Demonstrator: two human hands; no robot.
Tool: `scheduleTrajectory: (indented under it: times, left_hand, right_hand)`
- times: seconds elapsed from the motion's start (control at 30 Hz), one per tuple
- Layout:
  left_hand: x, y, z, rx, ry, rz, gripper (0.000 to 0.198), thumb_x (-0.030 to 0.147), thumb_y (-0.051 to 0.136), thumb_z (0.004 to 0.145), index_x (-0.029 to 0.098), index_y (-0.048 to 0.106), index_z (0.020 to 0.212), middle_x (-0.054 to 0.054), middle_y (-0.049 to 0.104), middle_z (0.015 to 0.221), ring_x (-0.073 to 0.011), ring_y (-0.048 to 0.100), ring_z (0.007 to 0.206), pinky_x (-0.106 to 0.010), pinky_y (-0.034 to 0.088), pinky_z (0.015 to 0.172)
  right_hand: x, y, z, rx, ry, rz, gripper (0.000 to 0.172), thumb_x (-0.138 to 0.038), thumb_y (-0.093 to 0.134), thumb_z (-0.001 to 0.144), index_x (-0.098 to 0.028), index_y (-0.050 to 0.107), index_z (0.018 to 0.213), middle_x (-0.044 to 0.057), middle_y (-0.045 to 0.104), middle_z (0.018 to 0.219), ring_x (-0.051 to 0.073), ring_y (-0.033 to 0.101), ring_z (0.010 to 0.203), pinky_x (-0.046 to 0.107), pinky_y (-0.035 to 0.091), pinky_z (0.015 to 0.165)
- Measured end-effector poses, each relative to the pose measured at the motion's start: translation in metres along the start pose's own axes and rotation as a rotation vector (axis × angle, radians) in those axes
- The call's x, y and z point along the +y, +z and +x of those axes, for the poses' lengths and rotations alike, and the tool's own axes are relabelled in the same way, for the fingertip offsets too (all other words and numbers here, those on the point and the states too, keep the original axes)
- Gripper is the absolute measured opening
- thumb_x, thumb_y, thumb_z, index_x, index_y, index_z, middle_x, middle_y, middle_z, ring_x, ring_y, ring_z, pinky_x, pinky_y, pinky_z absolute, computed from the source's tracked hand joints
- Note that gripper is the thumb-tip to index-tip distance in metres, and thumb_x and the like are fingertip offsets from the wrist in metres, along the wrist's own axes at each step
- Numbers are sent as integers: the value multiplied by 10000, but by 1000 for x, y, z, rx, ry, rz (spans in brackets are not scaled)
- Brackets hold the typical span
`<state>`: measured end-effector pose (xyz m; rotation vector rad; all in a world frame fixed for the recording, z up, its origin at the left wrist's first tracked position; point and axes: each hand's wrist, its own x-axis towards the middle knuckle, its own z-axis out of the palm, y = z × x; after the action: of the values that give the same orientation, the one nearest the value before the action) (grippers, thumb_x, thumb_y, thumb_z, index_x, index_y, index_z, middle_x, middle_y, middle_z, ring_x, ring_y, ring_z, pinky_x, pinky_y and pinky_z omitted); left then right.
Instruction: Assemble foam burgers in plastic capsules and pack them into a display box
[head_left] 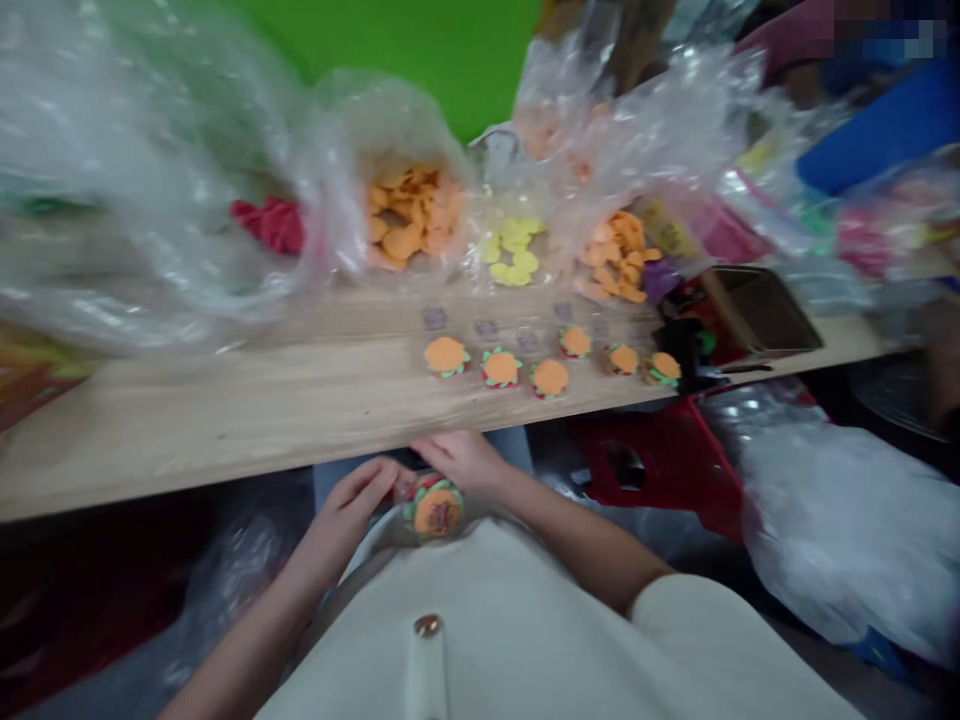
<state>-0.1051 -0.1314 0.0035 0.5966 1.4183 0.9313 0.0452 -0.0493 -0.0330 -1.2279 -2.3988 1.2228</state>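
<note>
A small toy burger [435,510] in a see-through wrapper sits in front of my shirt, just below the table's edge. It has an orange top, green frills and some dark print. My left hand [364,492] pinches at the wrapper's upper left, fingers bent together. From the right, my right hand [466,462] closes over the upper edge of the same piece; its fingertips are partly blurred and hidden. On the table [247,400], several similar burgers [500,368] stand in a loose cluster ahead of my hands, with small printed see-through pieces [487,328] behind them.
Open plastic bags line the back: red pieces [274,225], orange rounds [409,220], yellow pieces [516,250] and more orange pieces [621,255]. A brown tray [772,310] lies at right. Below it are a red crate [667,465] and a large plastic bag [862,520].
</note>
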Motion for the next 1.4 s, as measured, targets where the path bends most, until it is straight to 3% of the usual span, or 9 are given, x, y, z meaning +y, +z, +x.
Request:
scheduleTrajectory:
  times: [0.17,0.27,0.37,0.47,0.7,0.9,1.13,1.27,1.4]
  left_hand:
    - [12,-12,10,-256,78,247,384,313,768,515,180,681,865,-47,645,749,-190,574,666,-245,462,547]
    - [21,-12,15,-219,73,212,420,317,738,571,166,663,955,-57,647,764,-189,582,650,-229,451,484]
    - [28,-7,22,-29,101,-109,476,337,679,672,163,566,1100,-97,634,987,-213,607,813,-256,501,581]
    - [27,6,30,218,298,-309,466,319,664,708,183,489,1118,-93,570,1129,-210,560,997,-309,479,804]
    - [20,48,30,571,554,-182,490,312,676,696,234,382,1080,-83,441,1214,-209,466,1130,-316,368,971]
    - [21,43,27,472,577,-276,477,286,676,702,238,389,1079,-73,462,1205,-203,484,1111,-317,400,941]
    - [46,1,31,-87,150,-406,432,358,572,787,240,491,1195,-77,519,1242,-212,591,951,-306,530,701]
    - [61,6,42,-81,126,-559,390,375,529,797,184,554,1136,-88,607,1117,-209,611,917,-315,518,733]
    - [60,21,50,-71,97,-643,334,408,478,806,170,612,999,-58,668,902,-166,626,732,-279,510,653]
  right_hand:
    - [-18,-8,17,-56,-42,26,428,-416,406,884,-180,607,590,-25,574,557,83,453,526,210,271,516]
    - [-22,-16,31,156,6,96,427,-485,454,842,-185,542,551,-30,516,522,89,438,516,217,285,509]
    - [-17,-16,38,463,231,402,452,-562,359,849,-200,497,614,-34,474,512,100,442,465,223,330,465]
    - [-17,-1,40,505,381,726,494,-610,270,845,-209,465,632,-28,469,506,114,449,433,236,362,417]
    - [-45,8,53,764,257,691,430,-542,263,870,-217,380,614,-36,405,542,107,404,517,223,385,513]
    - [-47,-14,52,730,143,653,404,-497,327,861,-203,366,587,-49,352,533,88,348,504,212,329,484]
    - [-28,-28,65,608,172,525,442,-518,394,821,-193,366,524,-53,354,477,77,373,479,190,308,438]
    - [-27,-37,57,508,233,806,448,-584,339,827,-191,433,633,-61,407,471,73,429,380,184,360,369]
    - [-31,-35,30,157,215,907,414,-576,505,754,-170,507,672,-51,497,507,74,484,385,189,413,371]
